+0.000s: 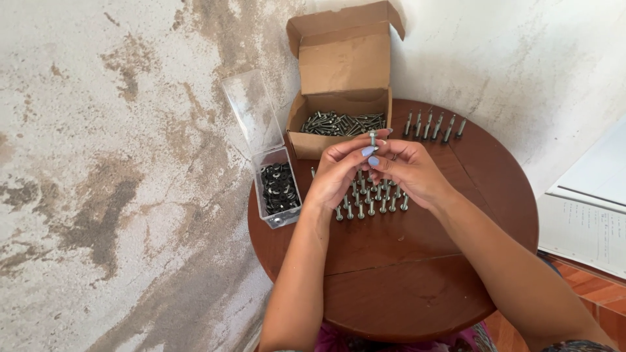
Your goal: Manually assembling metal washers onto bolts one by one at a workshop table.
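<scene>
Desk: the round brown desk (404, 274) carries everything, and its rim sits close behind the work at 12 o'clock and just beside the clear box at 9 o'clock. Anything that rolls could go over the edge onto the floor.
Cardboard box: the open cardboard box (342, 91) stands at 12 o'clock from your hands, full of loose bolts. A knock from your knuckles could shove it toward the rim, I judge.
Clear box: the clear plastic box (277, 189) of dark washers lies at 9 o'clock from your left hand, lid up and overhanging the rim. A nudge from your left wrist could tip it off.
Standing bolts: the upright bolts (372, 203) stand in rows directly beneath your palms, with a second row (433, 125) at 1 o'clock. If your hands sink, you could topple them like skittles.
Left hand: your left hand (339, 173) has its fingers (368, 150) curled nearly closed, pinching the held bolt from the 9 o'clock side.
Right hand: your right hand (407, 173) has its fingers bent in to meet the same bolt from 3 o'clock.
Held bolt: the single bolt (373, 137) stands upright between both sets of fingertips, above the rows. A loose pinch could drop it among them. I cannot tell whether a washer is on it.
</scene>
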